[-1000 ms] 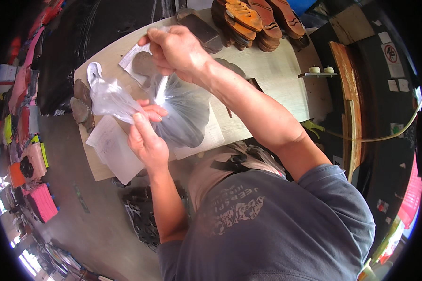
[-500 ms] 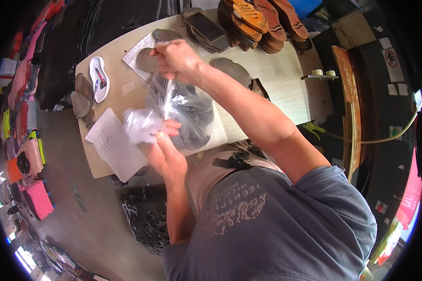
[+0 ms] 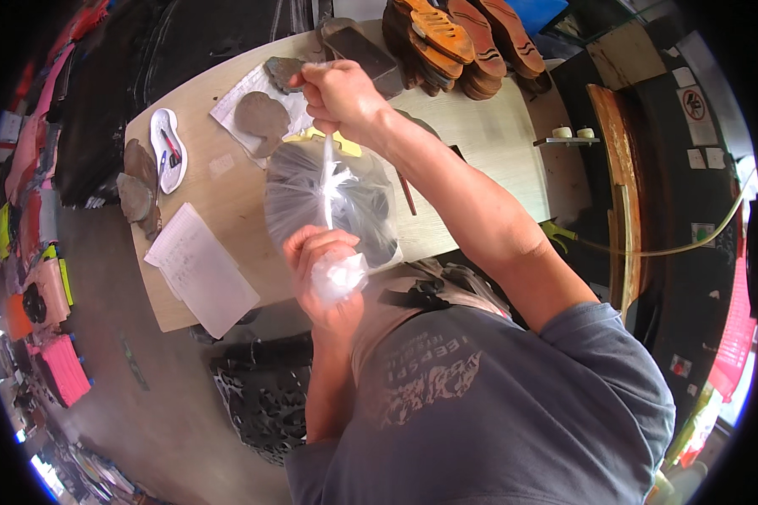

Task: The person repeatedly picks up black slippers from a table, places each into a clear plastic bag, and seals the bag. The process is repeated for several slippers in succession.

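Note:
A clear plastic bag (image 3: 286,189) with dark contents sits at the table's near edge. My left hand (image 3: 320,269) is closed around its gathered, crumpled mouth, and a whitish tuft (image 3: 339,278) of plastic sticks out of the fist. Farther off, my right hand (image 3: 345,97) is a closed fist above the bag's far side. Between the two hands a pale plastic strip (image 3: 328,181) stretches taut over the bag; whether it is part of the bag I cannot tell. A yellow piece (image 3: 341,145) shows just behind the bag.
Left on the table (image 3: 210,189) lie a lined paper pad (image 3: 202,269), a white tray (image 3: 170,156) with pens and some brown flat pieces (image 3: 136,198). A brown rounded piece (image 3: 261,119) rests on papers. Behind are a phone (image 3: 360,49) and stacked orange-brown sole-shaped pieces (image 3: 480,38).
My left hand has moved right and turned, bringing the gathered plastic in front of the bag. My right hand has shifted slightly right and away, and the strip between the hands is now straight.

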{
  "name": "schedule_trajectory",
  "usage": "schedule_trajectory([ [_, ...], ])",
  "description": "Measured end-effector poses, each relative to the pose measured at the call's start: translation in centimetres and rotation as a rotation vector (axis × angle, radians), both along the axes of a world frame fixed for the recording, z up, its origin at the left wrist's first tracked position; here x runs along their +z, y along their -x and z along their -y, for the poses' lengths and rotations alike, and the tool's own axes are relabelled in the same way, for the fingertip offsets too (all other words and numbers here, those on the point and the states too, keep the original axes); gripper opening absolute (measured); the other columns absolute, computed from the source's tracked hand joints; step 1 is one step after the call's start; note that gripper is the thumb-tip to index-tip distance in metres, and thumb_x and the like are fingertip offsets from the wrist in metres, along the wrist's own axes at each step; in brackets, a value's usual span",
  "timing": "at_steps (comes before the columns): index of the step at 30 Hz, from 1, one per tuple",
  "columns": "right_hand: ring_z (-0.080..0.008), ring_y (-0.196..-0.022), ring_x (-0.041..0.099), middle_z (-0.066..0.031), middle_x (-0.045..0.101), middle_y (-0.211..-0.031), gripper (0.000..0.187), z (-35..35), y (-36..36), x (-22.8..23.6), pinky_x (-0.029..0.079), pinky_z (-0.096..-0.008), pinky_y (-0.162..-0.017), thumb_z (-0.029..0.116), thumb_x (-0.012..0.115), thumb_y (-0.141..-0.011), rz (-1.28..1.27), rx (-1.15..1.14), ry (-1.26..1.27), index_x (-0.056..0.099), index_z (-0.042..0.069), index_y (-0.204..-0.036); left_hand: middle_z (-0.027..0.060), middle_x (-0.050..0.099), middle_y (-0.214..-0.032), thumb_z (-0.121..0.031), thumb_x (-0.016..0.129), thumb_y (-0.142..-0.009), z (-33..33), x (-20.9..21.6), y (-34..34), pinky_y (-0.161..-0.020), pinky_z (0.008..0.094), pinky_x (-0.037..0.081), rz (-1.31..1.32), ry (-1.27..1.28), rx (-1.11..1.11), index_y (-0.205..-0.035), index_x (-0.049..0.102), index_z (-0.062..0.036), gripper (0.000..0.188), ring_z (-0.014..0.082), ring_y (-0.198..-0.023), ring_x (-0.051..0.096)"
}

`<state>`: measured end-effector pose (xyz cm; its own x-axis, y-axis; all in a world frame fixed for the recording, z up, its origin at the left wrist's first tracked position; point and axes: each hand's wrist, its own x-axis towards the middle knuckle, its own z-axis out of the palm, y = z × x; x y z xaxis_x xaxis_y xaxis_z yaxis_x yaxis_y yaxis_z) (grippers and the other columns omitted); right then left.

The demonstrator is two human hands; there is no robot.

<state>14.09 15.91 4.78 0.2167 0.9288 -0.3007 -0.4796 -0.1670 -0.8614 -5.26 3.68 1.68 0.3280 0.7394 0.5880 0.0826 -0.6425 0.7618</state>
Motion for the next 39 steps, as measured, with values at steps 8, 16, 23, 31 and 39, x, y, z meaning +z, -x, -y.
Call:
schedule_trajectory([
  [8, -0.0083, -0.047, 0.027, 0.0058, 0.032, -0.060, 0.024, 0.3, 1.5, 3.9, 0.025, -0.0291, -0.045, 0.019, 0.045, -0.106, -0.016, 0.049, -0.058, 0.060, 0.001, -0.099, 0.0143, 0.069, -0.096, -0.012, 0.046, -0.102, -1.6, 0.6, 1.8, -0.091, 0.0437, 0.049, 0.223, 0.034, 0.035, -0.094, 0.064, 0.0031, 0.024, 0.0305, -0.096, 0.061],
  [16, -0.0071, -0.058, 0.052, 0.0035, 0.052, -0.064, 0.039, 3.9, 6.0, 10.3, 0.047, -0.0256, -0.059, 0.032, 0.047, -0.109, 0.306, 0.318, -0.407, 0.067, -0.002, -0.111, 0.0023, 0.058, -0.077, -0.022, 0.049, -0.109, -5.9, 2.5, 0.7, -0.070, 0.0316, 0.046, 0.032, 0.265, 0.292, -0.099, 0.065, 0.0044, 0.033, 0.0127, -0.076, 0.054],
  [23, -0.0133, -0.094, 0.066, -0.0079, 0.069, -0.100, 0.034, 5.5, 0.1, 3.5, 0.053, -0.0311, -0.087, 0.009, 0.059, -0.100, 0.595, 0.176, -0.630, 0.060, 0.000, -0.132, -0.0013, 0.045, -0.076, -0.023, 0.053, -0.107, -7.6, 3.4, -1.0, -0.071, 0.0335, 0.041, 0.693, 0.685, 0.218, -0.086, 0.051, -0.0068, 0.027, 0.0116, -0.069, 0.044],
  [31, -0.0329, -0.087, 0.068, -0.0277, 0.063, -0.115, 0.048, 18.1, -3.4, -18.8, 0.058, -0.0381, -0.070, 0.010, 0.062, -0.080, 1.834, 0.456, 0.235, 0.061, -0.011, -0.124, -0.0033, 0.032, -0.071, -0.024, 0.053, -0.107, -8.9, 5.8, 0.4, -0.068, 0.0290, 0.032, 0.684, 0.627, -0.032, -0.079, 0.044, -0.0113, 0.032, 0.0098, -0.067, 0.032],
  [39, -0.0354, -0.091, 0.070, -0.0260, 0.061, -0.115, 0.044, 17.9, -3.9, -25.6, 0.059, -0.0378, -0.078, 0.007, 0.061, -0.083, 1.719, 0.144, 0.296, 0.054, -0.006, -0.125, -0.0021, 0.030, -0.071, -0.020, 0.052, -0.106, -9.8, 9.8, 1.7, -0.063, 0.0284, 0.030, 0.522, 0.481, 0.051, -0.075, 0.041, -0.0108, 0.034, 0.0108, -0.066, 0.033],
])
